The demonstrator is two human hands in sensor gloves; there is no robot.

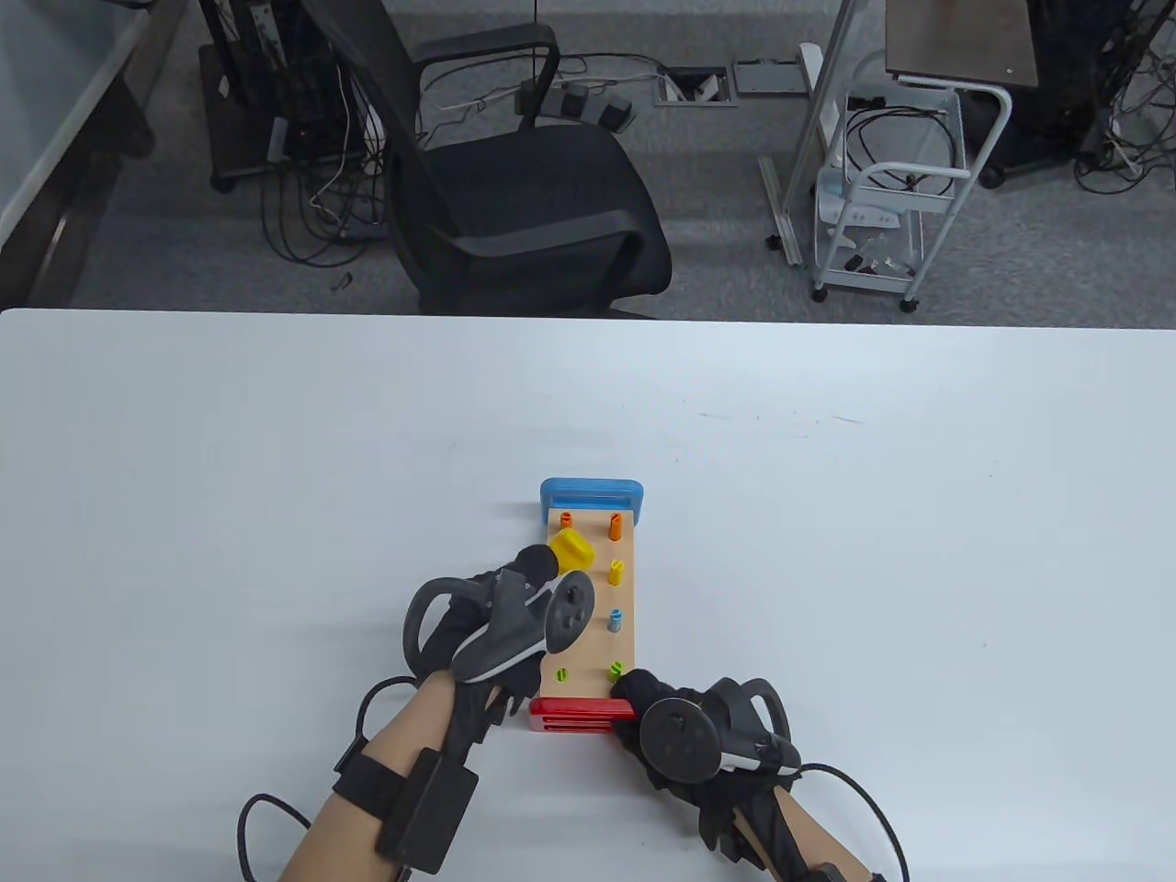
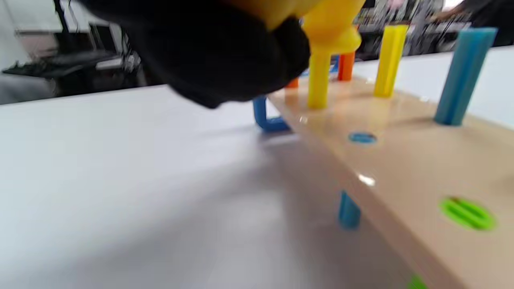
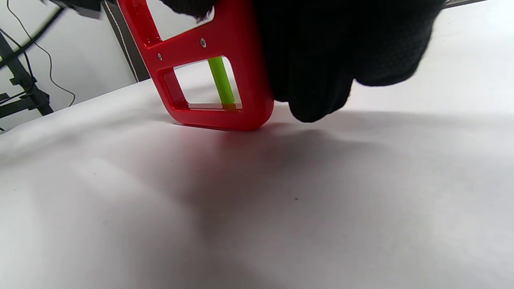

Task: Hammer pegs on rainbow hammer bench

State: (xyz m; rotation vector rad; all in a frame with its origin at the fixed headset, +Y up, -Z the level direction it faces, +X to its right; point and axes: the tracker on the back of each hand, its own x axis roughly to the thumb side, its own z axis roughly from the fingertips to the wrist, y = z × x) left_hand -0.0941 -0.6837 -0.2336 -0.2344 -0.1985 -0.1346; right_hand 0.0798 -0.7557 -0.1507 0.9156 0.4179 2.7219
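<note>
The hammer bench [image 1: 588, 643] is a wooden board with a blue far end [image 1: 593, 493] and a red near end [image 1: 581, 715]. My left hand [image 1: 536, 564] grips a yellow hammer [image 1: 571, 549], whose head is over the board's left row. In the left wrist view the hammer head [image 2: 329, 24] sits on a standing yellow peg [image 2: 319, 80]. The right row's orange [image 1: 616, 527], yellow [image 1: 616, 571], blue [image 1: 616, 621] and green [image 1: 616, 669] pegs stand up. A left blue peg [image 2: 362, 138] and a green peg [image 2: 468, 212] are flush. My right hand [image 1: 636, 691] grips the red end [image 3: 241, 60].
The white table [image 1: 827, 514] stretches around the bench. A black office chair [image 1: 524, 193] and a white cart [image 1: 882, 220] stand beyond its far edge. A green peg's lower end [image 3: 221, 82] reaches the table under the board.
</note>
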